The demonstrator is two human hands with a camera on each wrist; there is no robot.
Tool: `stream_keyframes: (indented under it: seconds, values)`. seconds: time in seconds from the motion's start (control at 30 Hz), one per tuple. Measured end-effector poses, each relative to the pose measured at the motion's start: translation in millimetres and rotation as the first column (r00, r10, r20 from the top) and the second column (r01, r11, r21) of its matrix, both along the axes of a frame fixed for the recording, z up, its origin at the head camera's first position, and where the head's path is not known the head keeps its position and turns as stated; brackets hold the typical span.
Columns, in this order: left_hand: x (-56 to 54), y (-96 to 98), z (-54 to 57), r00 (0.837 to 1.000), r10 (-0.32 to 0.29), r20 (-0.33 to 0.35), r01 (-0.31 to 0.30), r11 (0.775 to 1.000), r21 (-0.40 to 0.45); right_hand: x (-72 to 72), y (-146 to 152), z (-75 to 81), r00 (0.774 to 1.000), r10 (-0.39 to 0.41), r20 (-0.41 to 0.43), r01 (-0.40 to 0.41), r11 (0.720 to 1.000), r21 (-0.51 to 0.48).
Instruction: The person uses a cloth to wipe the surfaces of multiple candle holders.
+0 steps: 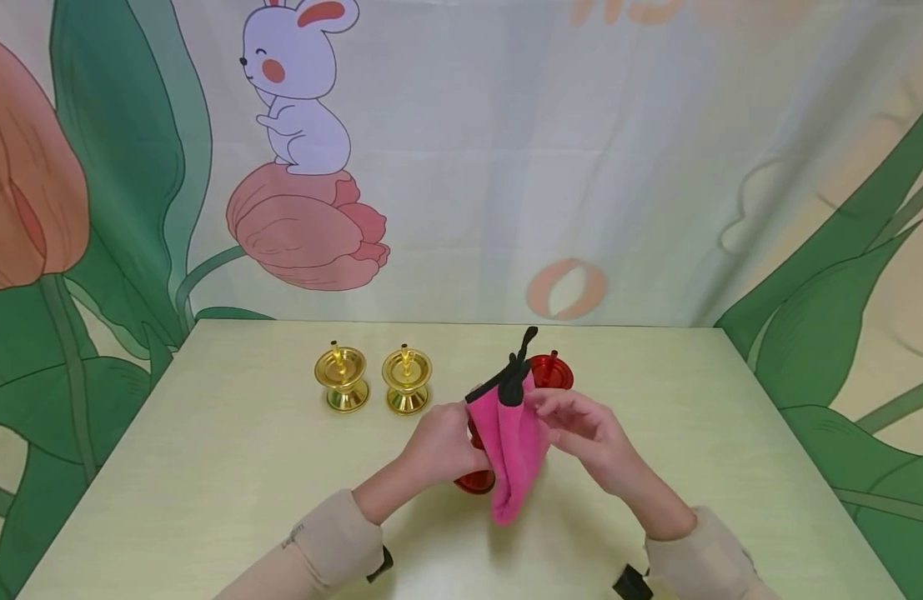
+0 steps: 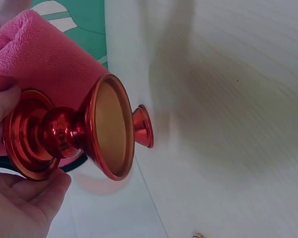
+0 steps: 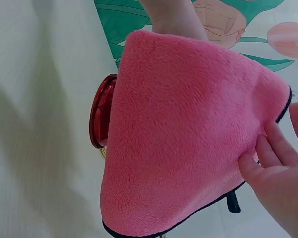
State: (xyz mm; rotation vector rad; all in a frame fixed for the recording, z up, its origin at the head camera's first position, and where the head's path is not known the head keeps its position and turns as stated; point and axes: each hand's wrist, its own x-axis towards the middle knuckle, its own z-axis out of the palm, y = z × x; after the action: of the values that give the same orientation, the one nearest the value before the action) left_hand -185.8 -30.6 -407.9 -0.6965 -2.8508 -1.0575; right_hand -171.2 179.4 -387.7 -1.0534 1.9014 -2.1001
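Note:
My left hand (image 1: 440, 443) grips a shiny red metal candle holder (image 2: 61, 133) by its dish end, thumb on one side and fingers on the other. The holder is tilted, its flared foot facing down toward me and its underside showing in the left wrist view. A pink plush cloth (image 1: 515, 454) with black edging and a black loop hangs over the dish end and hides most of it. My right hand (image 1: 599, 442) is on the cloth's right side, its loosely extended fingers (image 3: 275, 153) touching the fabric. Behind the cloth stands a second red candle holder (image 1: 553, 372), partly hidden.
Two gold candle holders (image 1: 341, 379) with short centre spikes stand upright side by side at the back left of the pale table (image 1: 206, 467). A printed curtain (image 1: 461, 167) with a rabbit and tulips hangs along the table's back edge.

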Motion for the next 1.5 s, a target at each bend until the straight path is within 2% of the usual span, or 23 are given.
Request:
stream_keyframes:
  seconds: [0.2,0.3,0.4,0.57,0.67,0.83,1.0,1.1,1.27,1.33,1.4,1.5]
  values:
    - [3.8,3.3,5.7,0.999,0.016,0.049,-0.015,1.0,-0.024,-1.4,-6.5,-8.2,0.983,-0.178,-0.04,0.178,0.984,0.001]
    - [5.6,5.2,8.4,0.999,0.027,0.034,-0.025,0.999,-0.048,-2.4,-9.6,-13.0,0.971,-0.23,-0.061,0.23,0.973,-0.001]
    - [7.9,7.0,11.0,0.999,0.039,0.006,-0.038,0.996,-0.085,-2.4,-12.0,-16.8,0.956,-0.286,-0.073,0.289,0.956,0.048]
    - [10.0,8.3,11.2,0.995,0.037,-0.092,-0.052,0.986,-0.158,-1.4,-15.4,-18.7,0.919,-0.393,-0.032,0.389,0.893,0.227]
    - [11.6,8.3,11.5,0.986,0.008,-0.166,-0.041,0.98,-0.195,-1.0,-16.6,-18.5,0.898,-0.439,-0.003,0.422,0.861,0.282]
    - [16.1,9.5,14.3,0.969,-0.035,-0.246,-0.038,0.958,-0.283,-1.6,-17.6,-18.0,0.882,-0.469,0.039,0.442,0.854,0.276]
    - [21.1,10.6,15.6,0.953,-0.047,-0.3,-0.056,0.944,-0.326,-1.9,-18.6,-17.6,0.869,-0.493,0.031,0.469,0.842,0.266]
    - [21.7,9.5,13.1,0.934,-0.033,-0.357,-0.08,0.952,-0.297,-1.8,-18.5,-17.1,0.86,-0.509,0.045,0.486,0.842,0.235]
    - [19.9,5.6,7.2,0.864,0.006,-0.504,-0.123,0.972,-0.199,-1.2,-19.3,-15.1,0.838,-0.532,0.124,0.509,0.843,0.174]
    - [18.9,3.9,5.6,0.842,0.011,-0.539,-0.124,0.977,-0.175,-1.4,-19.8,-14.9,0.83,-0.533,0.165,0.513,0.845,0.151]
    - [18.1,2.3,4.6,0.834,0.001,-0.552,-0.114,0.979,-0.171,-1.6,-19.9,-15.3,0.828,-0.524,0.199,0.509,0.852,0.126]
    - [16.7,-0.4,4.6,0.838,-0.03,-0.546,-0.079,0.981,-0.176,-1.9,-18.7,-16.2,0.842,-0.487,0.232,0.478,0.873,0.095]
